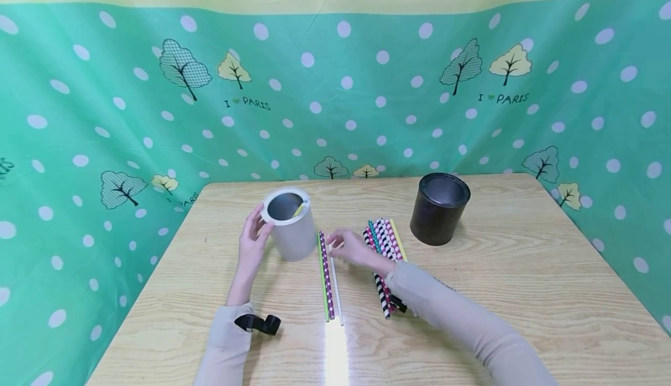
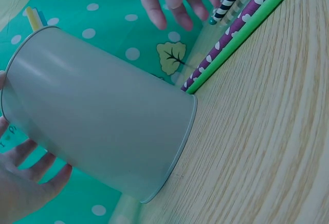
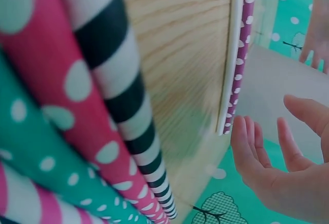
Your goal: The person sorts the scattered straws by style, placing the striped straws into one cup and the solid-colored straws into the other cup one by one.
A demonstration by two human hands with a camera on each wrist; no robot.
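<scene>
White straw [image 1: 337, 290] lay on the table [image 1: 524, 275], long axis running near to far, its far end just beside the nearer right hand [image 1: 350, 247], whose thumb and fingers stood apart, empty. Leftward, the left hand [image 1: 254, 239] gripped the white can [image 1: 295, 240].

White can [image 1: 293, 239] beside three straws
Upright at left, open-topped, the can has a yellow straw [image 1: 299, 209] leaning inside; just right, a green straw [image 1: 323, 286], a purple heart-patterned straw [image 1: 328, 286] and a white straw [image 1: 337, 293] lie lengthwise.
</scene>
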